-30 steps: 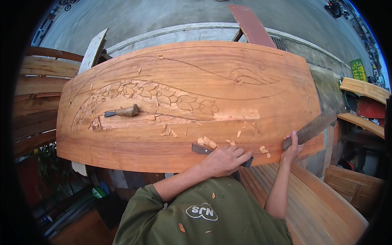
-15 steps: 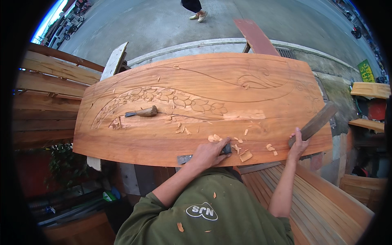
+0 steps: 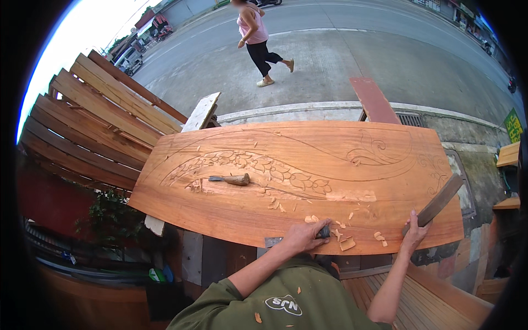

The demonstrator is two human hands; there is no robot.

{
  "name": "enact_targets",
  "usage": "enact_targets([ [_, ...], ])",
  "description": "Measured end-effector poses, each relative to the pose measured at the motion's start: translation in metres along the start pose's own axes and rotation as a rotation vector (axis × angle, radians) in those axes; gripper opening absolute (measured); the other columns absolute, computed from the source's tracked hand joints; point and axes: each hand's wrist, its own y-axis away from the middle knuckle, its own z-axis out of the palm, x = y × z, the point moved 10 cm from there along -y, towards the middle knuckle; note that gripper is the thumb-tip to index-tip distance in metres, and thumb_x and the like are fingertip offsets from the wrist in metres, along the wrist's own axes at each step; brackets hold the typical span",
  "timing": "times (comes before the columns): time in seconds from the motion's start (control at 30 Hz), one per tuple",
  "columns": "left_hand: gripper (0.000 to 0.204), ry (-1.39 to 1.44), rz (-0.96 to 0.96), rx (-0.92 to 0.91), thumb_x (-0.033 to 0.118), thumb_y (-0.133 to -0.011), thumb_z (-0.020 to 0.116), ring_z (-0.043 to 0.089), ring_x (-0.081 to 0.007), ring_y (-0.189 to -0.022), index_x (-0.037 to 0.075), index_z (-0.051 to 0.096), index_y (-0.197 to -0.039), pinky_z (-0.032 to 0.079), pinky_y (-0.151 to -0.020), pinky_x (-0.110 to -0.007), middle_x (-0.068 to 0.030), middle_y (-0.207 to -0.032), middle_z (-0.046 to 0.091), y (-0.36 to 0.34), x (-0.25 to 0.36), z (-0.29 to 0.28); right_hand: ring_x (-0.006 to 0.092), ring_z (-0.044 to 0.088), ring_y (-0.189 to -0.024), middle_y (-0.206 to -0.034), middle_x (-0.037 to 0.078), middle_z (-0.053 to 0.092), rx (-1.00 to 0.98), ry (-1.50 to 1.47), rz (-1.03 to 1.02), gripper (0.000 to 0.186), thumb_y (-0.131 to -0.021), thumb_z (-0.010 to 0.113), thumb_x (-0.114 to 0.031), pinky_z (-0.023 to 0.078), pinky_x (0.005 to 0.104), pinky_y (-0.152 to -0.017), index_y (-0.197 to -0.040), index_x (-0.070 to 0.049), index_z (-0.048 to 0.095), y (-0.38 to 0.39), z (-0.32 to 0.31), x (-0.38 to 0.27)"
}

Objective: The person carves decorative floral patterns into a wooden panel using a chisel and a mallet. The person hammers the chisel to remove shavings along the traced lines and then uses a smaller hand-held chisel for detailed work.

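A broad wooden panel (image 3: 220,220) lies in front of me, with carved leaves and scrolls outlined on it. At its near edge my left hand (image 3: 303,236) is closed round a wide chisel. The dark handle end (image 3: 324,232) pokes out on the right, the flat grey blade (image 3: 273,242) on the left. My right hand (image 3: 414,233) grips the lower end of a long flat wooden bar (image 3: 441,200), tilted up to the right above the panel. A second chisel (image 3: 235,179), wooden-handled, rests on the carving. Wood shavings (image 3: 347,243) lie scattered near my left hand.
White (image 3: 202,111) and reddish (image 3: 375,102) boards stick out beyond the panel's far edge. Stacked planks (image 3: 93,121) stand at left. A slatted wooden piece (image 3: 418,291) is at lower right. On the pavement beyond, a person (image 3: 258,44) walks.
My view has tilted up, so the panel sits lower and more street shows. The walking person is now visible almost fully. Both hands keep their holds and places over the panel.
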Motion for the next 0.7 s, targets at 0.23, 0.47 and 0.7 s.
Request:
enact_targets([
  [0.23,0.074,0.055,-0.113,-0.120,0.061,-0.096,0.075,0.076,-0.0449,-0.094,0.031,0.051,-0.159,0.059,-0.078,-0.054,-0.0212,-0.106,0.078,0.001,-0.012,0.007,0.0126,0.058,-0.072,-0.092,0.005,0.061,-0.007,0.054,0.004,0.045,-0.100,0.079,-0.019,0.051,0.0300,-0.064,-0.130,0.001,0.052,0.003,0.004,-0.006],
  [0.47,0.078,0.085,-0.068,-0.096,0.060,-0.095,0.076,0.075,-0.0454,-0.091,0.030,0.049,-0.161,0.058,-0.077,-0.054,-0.0231,-0.100,0.077,-0.003,0.003,0.000,0.0127,0.058,-0.072,-0.093,0.005,0.061,0.006,0.022,0.005,0.053,-0.100,0.079,-0.019,0.050,0.0299,-0.063,-0.139,0.002,0.051,0.000,-0.006,-0.005],
  [0.7,0.069,0.029,-0.083,0.117,0.055,-0.100,0.073,0.073,-0.0420,-0.100,0.019,0.053,-0.155,0.058,-0.083,-0.052,-0.0198,-0.110,0.072,0.014,-0.007,-0.009,0.0134,0.058,-0.073,-0.095,0.006,0.062,-0.043,0.016,0.027,0.058,-0.100,0.079,-0.020,0.051,0.0302,-0.064,-0.143,0.004,0.049,-0.004,-0.005,0.009],
])
